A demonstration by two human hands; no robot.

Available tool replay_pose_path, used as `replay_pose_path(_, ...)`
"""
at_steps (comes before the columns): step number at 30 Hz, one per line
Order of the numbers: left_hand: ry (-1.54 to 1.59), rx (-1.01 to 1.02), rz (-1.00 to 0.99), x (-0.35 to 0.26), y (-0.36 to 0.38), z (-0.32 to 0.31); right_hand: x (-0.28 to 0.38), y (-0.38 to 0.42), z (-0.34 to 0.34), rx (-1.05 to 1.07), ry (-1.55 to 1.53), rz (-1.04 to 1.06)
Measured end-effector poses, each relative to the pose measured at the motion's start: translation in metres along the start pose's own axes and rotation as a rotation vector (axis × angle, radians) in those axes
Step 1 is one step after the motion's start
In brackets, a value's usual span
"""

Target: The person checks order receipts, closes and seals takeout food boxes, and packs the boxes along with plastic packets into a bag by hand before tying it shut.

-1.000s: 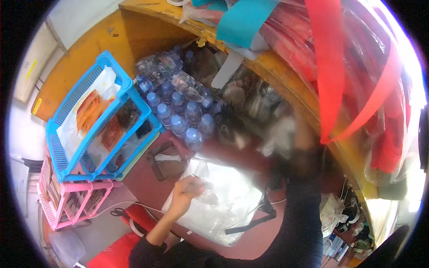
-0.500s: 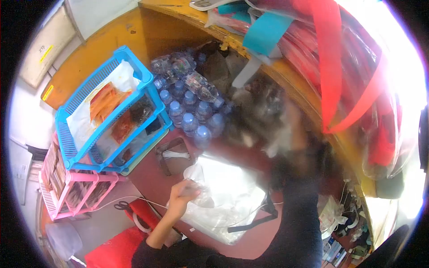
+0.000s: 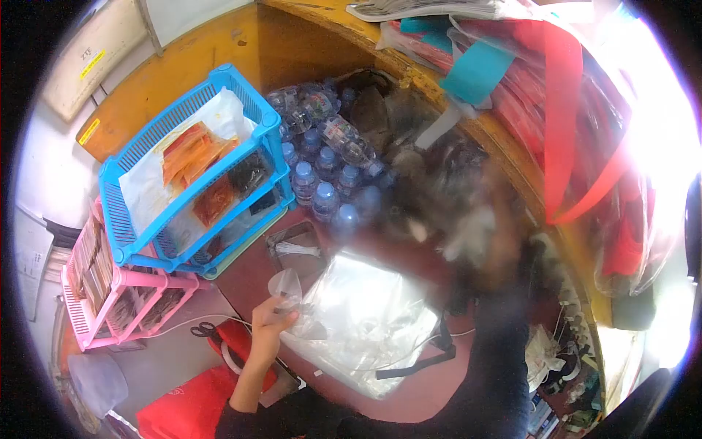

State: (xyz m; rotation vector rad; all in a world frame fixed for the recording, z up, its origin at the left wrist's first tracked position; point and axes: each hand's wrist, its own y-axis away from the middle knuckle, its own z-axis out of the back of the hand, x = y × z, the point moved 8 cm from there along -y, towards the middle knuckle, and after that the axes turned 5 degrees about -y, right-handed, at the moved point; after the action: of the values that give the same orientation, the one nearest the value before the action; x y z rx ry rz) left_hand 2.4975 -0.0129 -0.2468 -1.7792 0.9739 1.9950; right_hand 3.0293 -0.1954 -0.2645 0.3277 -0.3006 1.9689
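My left hand point(image 3: 269, 323) is closed on the edge of a thin clear plastic bag point(image 3: 287, 287), at the left side of a stack of clear plastic bags point(image 3: 373, 314) on the dark red tabletop point(image 3: 413, 388). My right hand point(image 3: 503, 238) is reached forward to the right of the stack, beyond its dark sleeve. It is badly blurred, beside a pale greyish shape, and its fingers cannot be made out.
Water bottles point(image 3: 325, 197) with blue caps stand behind the stack. A blue rack point(image 3: 124, 252) with orange-stained packets is on the left, above a pink rack point(image 3: 121, 278). Scissors point(image 3: 203, 331) lie near a red bag point(image 3: 194, 395). Red bags point(image 3: 563, 124) in plastic rest on the wooden ledge at upper right.
My left hand has moved left and slightly down, with the clear plastic now standing up above its fingers. The whole view has shifted a little. My right hand remains blurred.
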Motion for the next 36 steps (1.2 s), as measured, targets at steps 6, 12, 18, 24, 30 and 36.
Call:
replay_pose_path(6,-0.096,0.008,-0.039,-0.015,0.004,0.012,-0.001,-0.003,0.006,-0.027,0.001,-0.009)
replay_pose_path(12,-0.475,0.297,-0.710,-0.105,0.006,-0.051,0.003,-0.001,0.009,-0.051,-0.017,0.003)
replay_pose_path(18,-0.181,0.498,-0.636,-0.120,0.001,-0.106,0.004,0.000,0.013,-0.066,-0.041,0.007)
replay_pose_path(24,-0.209,0.495,-0.663,-0.100,0.002,-0.112,0.003,-0.005,0.011,-0.081,-0.054,0.012)
replay_pose_path(30,-0.233,0.431,-0.496,-0.080,-0.001,-0.090,0.004,-0.006,0.015,-0.103,-0.069,0.011)
replay_pose_path(36,-0.572,0.112,-0.667,-0.096,0.007,-0.066,-0.004,0.011,0.025,-0.127,-0.081,-0.014)
